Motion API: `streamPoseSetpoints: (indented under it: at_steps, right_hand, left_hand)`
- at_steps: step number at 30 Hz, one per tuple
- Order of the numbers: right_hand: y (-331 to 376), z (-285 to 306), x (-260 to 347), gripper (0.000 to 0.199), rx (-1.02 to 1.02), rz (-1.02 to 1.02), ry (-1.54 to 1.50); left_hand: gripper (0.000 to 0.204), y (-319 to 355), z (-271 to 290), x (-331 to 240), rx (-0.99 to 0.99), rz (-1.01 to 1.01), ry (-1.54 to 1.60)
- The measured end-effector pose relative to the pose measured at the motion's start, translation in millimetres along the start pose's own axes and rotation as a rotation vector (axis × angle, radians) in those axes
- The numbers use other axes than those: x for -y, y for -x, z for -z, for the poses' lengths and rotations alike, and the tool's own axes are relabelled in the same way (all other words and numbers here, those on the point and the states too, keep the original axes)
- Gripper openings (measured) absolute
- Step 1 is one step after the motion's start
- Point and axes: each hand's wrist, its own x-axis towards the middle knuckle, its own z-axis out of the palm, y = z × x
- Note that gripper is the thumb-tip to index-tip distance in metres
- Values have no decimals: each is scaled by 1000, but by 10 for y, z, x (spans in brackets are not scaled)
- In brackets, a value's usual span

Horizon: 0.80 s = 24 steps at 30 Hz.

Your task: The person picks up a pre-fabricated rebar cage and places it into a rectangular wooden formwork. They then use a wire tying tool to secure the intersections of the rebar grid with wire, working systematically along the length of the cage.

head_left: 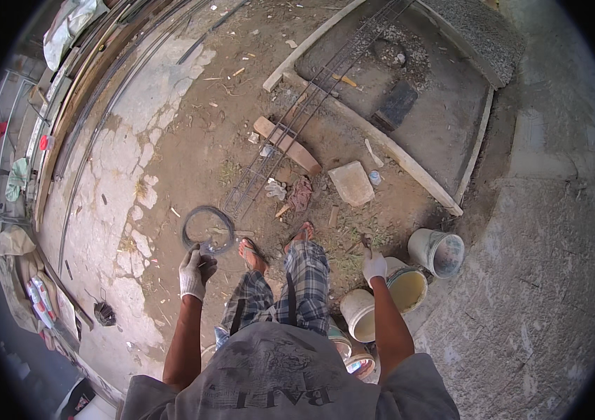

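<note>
My left hand (194,273), in a white glove with dark fingertips, is held up in front of me at the left. Its fingers are curled together; anything in them is too small to make out. Just beyond it on the ground lies a coil of dark wire (186,231). My right hand (374,267), gloved in white too, is closed on a small dark tool (365,241) whose end sticks out past the fingers; its kind is unclear. Between and beyond my hands, a long rebar cage (274,155) stretches from near my feet to the far right.
Several buckets (420,244) stand at my right, one holding yellowish liquid (407,290). Ahead lie a curved block (288,145), a pale slab (351,183), a rag (300,194) and a glove (276,189). Concrete edging (395,152) frames a bed; long bars and boards (80,112) line the left.
</note>
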Motion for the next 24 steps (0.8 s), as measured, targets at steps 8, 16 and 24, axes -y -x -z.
streamPoseSetpoints:
  at_steps: [8, 16, 24]
  right_hand:
    - [-1278, -880, 473, 49, 85, -9, -86]
    - [-3271, -2392, 551, 48, 314, 54, -37]
    - [-4289, -2547, 245, 51, -72, 29, -39]
  left_hand:
    - [44, -510, -327, 862, -125, 146, -3]
    - [43, -2092, -1729, 2086, -41, 233, -178]
    - [43, -3284, -3154, 2872, 149, 236, -228]
